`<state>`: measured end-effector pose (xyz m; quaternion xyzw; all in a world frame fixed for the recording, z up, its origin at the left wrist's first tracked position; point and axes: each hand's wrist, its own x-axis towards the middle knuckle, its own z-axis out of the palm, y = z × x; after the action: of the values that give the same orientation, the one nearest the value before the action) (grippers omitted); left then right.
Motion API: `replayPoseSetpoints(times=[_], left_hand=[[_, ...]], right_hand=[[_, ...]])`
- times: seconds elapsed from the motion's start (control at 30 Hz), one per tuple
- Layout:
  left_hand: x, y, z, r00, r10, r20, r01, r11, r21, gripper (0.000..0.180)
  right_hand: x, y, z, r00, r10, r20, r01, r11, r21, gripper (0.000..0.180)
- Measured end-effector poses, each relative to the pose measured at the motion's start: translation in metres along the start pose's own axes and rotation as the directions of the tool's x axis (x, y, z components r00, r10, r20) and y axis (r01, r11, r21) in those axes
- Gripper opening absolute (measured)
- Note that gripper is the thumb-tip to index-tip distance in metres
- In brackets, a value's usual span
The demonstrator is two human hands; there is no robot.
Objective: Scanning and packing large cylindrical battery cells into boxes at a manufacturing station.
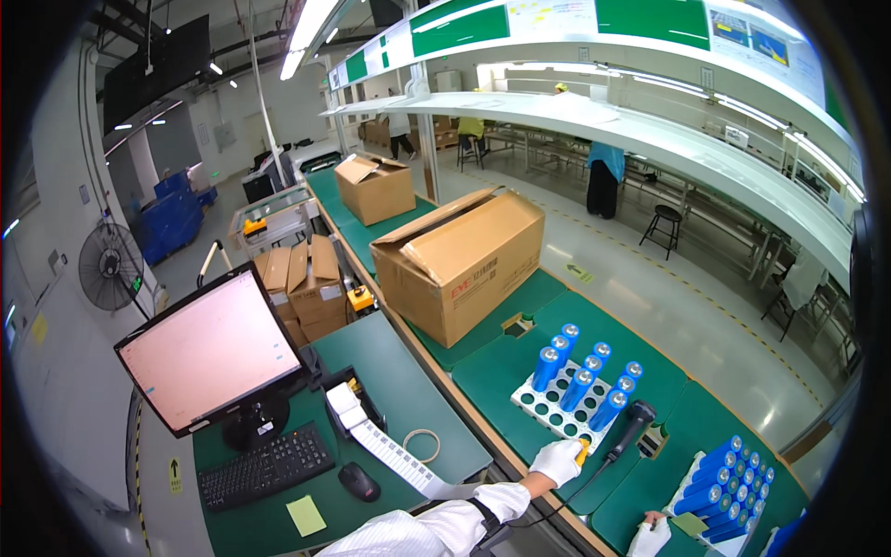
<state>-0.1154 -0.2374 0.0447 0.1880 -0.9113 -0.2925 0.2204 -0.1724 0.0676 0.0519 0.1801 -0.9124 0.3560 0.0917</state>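
Observation:
My left hand [557, 463], in a white glove, reaches to the near corner of a white tray [525, 400] with round holes. Its fingers are closed beside a small yellow patch; what they hold, if anything, is unclear. Several blue cylindrical battery cells [575, 388] stand upright in that tray, and other holes are bare. A black handheld scanner [637, 420] with a cable lies to the right of my left hand. At the lower edge is my right hand [650, 538], gloved with bare fingertips, its grip partly hidden. Nearby, a second tray holds tightly packed blue cells [724, 490] beside a yellowish card [689, 524].
A large cardboard box [464, 269] stands on the green bench past the tray, with a smaller box [376, 190] behind. The left side desk carries a monitor [209, 353], keyboard [264, 467], mouse [359, 481] and a label printer with a paper strip [399, 455]. Distant people stand across the aisle.

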Motion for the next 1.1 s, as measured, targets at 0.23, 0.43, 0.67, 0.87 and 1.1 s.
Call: replayPoseSetpoints(times=[0.23,0.43,0.67,0.87,1.1], left_hand=[[-0.001,-0.003,0.003,0.999,0.012,-0.044,-0.013,1.0,-0.02,0.012],[-0.001,-0.002,0.004,0.999,0.011,-0.041,-0.012,0.999,-0.033,0.011],[-0.001,-0.006,0.008,0.998,0.015,-0.058,-0.015,1.0,-0.008,0.011],[0.0,-0.008,0.01,0.999,0.016,-0.027,-0.016,1.0,0.02,0.012],[0.0,-0.004,0.007,1.0,-0.001,0.001,0.001,1.0,0.018,0.013]], right_hand=[[0.003,-0.013,-0.005,0.997,0.079,0.02,-0.078,0.997,-0.014,0.019],[0.003,-0.012,-0.005,0.999,0.041,0.003,-0.041,0.997,-0.062,0.016],[0.002,-0.009,-0.005,0.997,0.071,0.006,-0.07,0.996,-0.051,0.015],[0.002,-0.01,-0.004,0.998,0.056,-0.018,-0.055,0.998,0.032,0.017],[0.002,-0.006,-0.003,0.997,0.077,-0.013,-0.077,0.996,-0.036,0.018]])
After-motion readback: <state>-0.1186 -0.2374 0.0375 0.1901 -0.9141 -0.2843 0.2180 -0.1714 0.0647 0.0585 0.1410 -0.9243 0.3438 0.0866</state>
